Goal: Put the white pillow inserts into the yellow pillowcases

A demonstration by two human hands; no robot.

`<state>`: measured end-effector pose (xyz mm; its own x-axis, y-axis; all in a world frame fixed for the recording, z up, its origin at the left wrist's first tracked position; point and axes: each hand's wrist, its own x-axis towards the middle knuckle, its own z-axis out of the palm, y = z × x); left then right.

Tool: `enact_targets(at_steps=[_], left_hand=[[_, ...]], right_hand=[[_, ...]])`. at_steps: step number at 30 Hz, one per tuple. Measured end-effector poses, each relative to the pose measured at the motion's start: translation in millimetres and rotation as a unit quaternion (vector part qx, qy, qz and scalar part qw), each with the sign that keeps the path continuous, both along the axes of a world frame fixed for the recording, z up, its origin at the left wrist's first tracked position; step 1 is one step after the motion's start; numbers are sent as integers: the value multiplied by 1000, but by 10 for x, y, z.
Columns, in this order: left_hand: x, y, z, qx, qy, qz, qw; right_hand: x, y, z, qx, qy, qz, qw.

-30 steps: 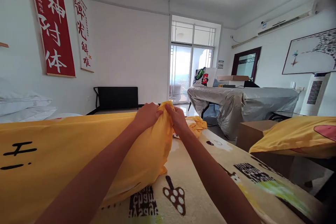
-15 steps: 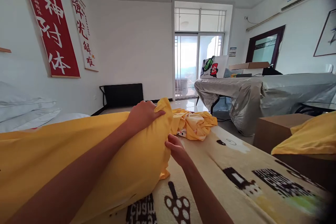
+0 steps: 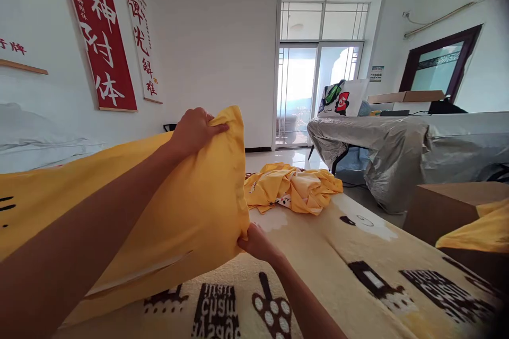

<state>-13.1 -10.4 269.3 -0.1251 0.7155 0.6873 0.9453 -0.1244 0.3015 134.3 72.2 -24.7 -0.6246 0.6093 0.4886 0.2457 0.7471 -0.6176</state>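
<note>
A large yellow pillow (image 3: 186, 196), its cloth cover drawn fairly smooth, stretches in from the left. My left hand (image 3: 199, 128) is closed on the upper corner at its right end, thumb over the cloth. Lower down, my right hand (image 3: 257, 242) pinches the bottom corner of that same end. Between the two hands the end edge runs nearly upright and taut. Along the underside a narrow slit shows something whitish. Just beyond lies a crumpled heap of yellow and pale orange cloth (image 3: 294, 185), apart from both hands.
Beneath everything is a cream patterned blanket (image 3: 314, 270). To the right stands a cardboard box (image 3: 445, 206) with yellow cloth (image 3: 481, 230) over it. Farther back is a table under a silvery cover (image 3: 397, 140), bearing a printed bag (image 3: 338, 98). White bedding (image 3: 43, 135) sits at the left.
My left hand has lifted the upper corner up and left. My right hand has moved down to the lower corner, spreading the pillow's end. The view has turned slightly left.
</note>
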Motion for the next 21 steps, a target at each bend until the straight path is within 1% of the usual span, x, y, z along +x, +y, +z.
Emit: enact_targets(at_steps=[2, 5, 8, 11, 13, 16, 18, 21], left_hand=[[5, 22, -15, -5, 11, 3, 1000], [66, 58, -39, -12, 71, 11, 997], [155, 85, -64, -23, 142, 22, 989], [213, 96, -96, -38, 188, 34, 981], [207, 92, -98, -33, 194, 38, 980], [126, 64, -43, 5, 157, 30, 987], [55, 30, 21, 32, 125, 32, 991], [-13, -35, 103, 61, 107, 33, 992]], right_hand=[[-179, -76, -111, 14, 29, -48, 998], [-327, -178, -204, 45, 59, -90, 993], [-357, -246, -235, 84, 79, -94, 989], [-341, -277, -236, 120, 96, -66, 986], [-322, -270, -224, 108, 106, -40, 988], [-283, -196, -200, 45, 111, -25, 992], [-247, -104, -191, 18, 105, -35, 994], [-184, 58, -207, 12, 87, -63, 994]])
